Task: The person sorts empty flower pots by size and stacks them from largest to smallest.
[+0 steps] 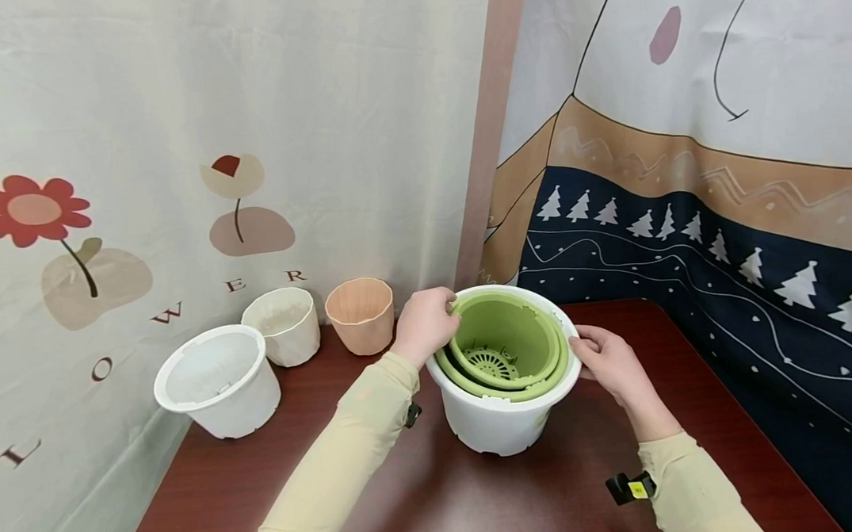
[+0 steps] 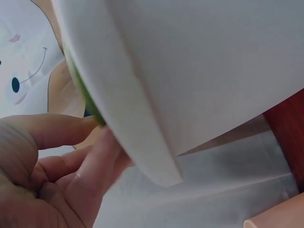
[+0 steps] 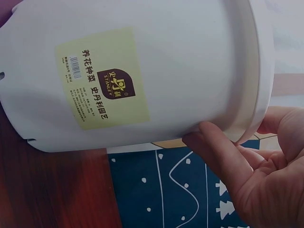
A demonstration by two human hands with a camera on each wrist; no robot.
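A large white flowerpot (image 1: 493,426) stands on the table with two green flowerpots nested inside it. The inner green flowerpot (image 1: 525,337) has a slotted base and sits slightly off-centre in the outer green flowerpot (image 1: 499,391). At the upper left of the stack, my left hand (image 1: 426,325) pinches the green rim with thumb and fingers; a sliver of green shows beside the fingertips in the left wrist view. On the opposite side, my right hand (image 1: 612,365) grips the white pot's rim. A printed label (image 3: 104,78) faces the right wrist camera.
Left of the stack, on the dark red table (image 1: 406,473), stand a peach pot (image 1: 365,332), a cream pot (image 1: 289,339) and another white flowerpot (image 1: 242,401). A pale printed curtain (image 1: 363,142) hangs behind them, and a navy patterned cloth (image 1: 684,286) borders the right side.
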